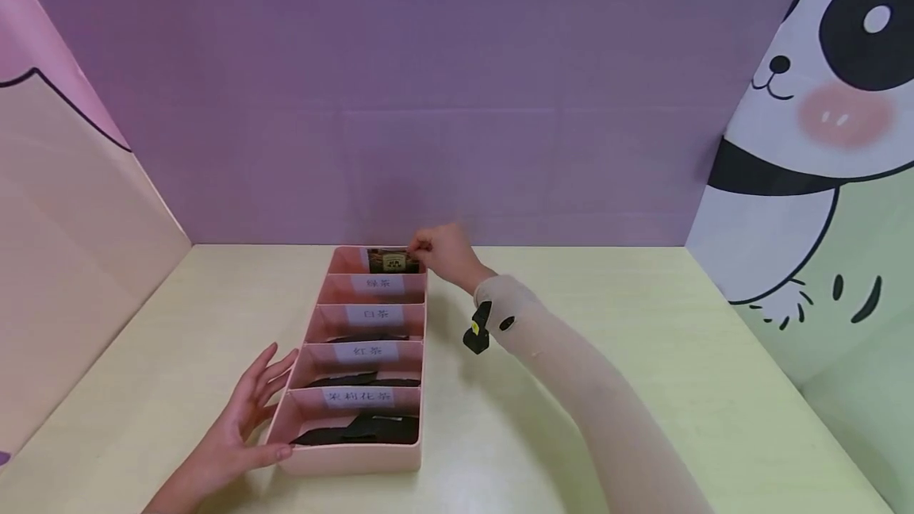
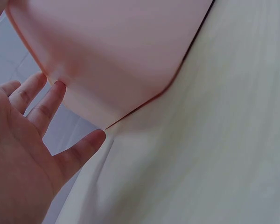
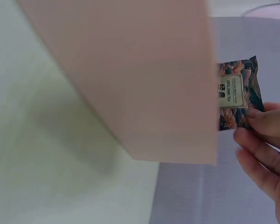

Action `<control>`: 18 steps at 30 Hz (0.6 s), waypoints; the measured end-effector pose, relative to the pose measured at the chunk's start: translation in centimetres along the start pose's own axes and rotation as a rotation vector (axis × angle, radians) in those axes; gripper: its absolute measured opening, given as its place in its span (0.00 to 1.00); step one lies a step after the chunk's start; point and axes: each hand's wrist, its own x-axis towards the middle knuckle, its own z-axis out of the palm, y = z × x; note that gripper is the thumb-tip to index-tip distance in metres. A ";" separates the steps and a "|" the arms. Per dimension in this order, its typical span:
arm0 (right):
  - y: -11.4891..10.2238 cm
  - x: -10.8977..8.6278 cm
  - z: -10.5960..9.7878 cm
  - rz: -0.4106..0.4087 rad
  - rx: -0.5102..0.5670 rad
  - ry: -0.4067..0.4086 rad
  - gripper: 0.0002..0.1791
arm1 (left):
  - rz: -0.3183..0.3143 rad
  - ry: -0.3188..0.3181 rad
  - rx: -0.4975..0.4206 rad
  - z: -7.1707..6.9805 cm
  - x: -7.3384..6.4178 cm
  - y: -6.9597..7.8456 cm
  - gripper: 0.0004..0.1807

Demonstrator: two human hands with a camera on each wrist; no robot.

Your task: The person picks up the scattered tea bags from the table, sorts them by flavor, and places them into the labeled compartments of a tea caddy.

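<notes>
A long pink divided box [image 1: 350, 462] stands on the table, its compartments in a row running away from me. My right hand [image 1: 450, 255] is at the far end, pinching the edge of a dark patterned tea packet [image 1: 393, 262] between thumb and finger. In the right wrist view this sachet [image 3: 232, 95] reads "OOLONG TEA" and is partly hidden behind the box wall. My left hand [image 1: 239, 428] rests on the near left corner of the box, fingers spread and fairly straight. Black packets [image 1: 378, 429] lie in the three nearer compartments.
White handwritten labels [image 1: 359, 397] mark the dividers. Behind the box rises a purple backdrop [image 1: 443, 101]. A panda-print panel [image 1: 821, 260] borders the right, and a pale panel [image 1: 64, 260] the left. The light wooden table [image 1: 571, 324] extends to both sides.
</notes>
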 end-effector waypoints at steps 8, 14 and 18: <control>0.3 -0.9 1.6 -0.123 -0.166 -0.050 0.07 | 0.002 0.012 0.002 -0.1 -0.3 0.3 0.64; 0.5 -1.3 2.0 -0.102 -0.216 -0.081 0.09 | 0.004 0.009 0.006 -0.2 -0.3 0.3 0.64; 0.5 -1.2 2.3 -0.100 -0.245 -0.110 0.12 | 0.023 0.011 0.000 -0.2 -0.4 0.1 0.64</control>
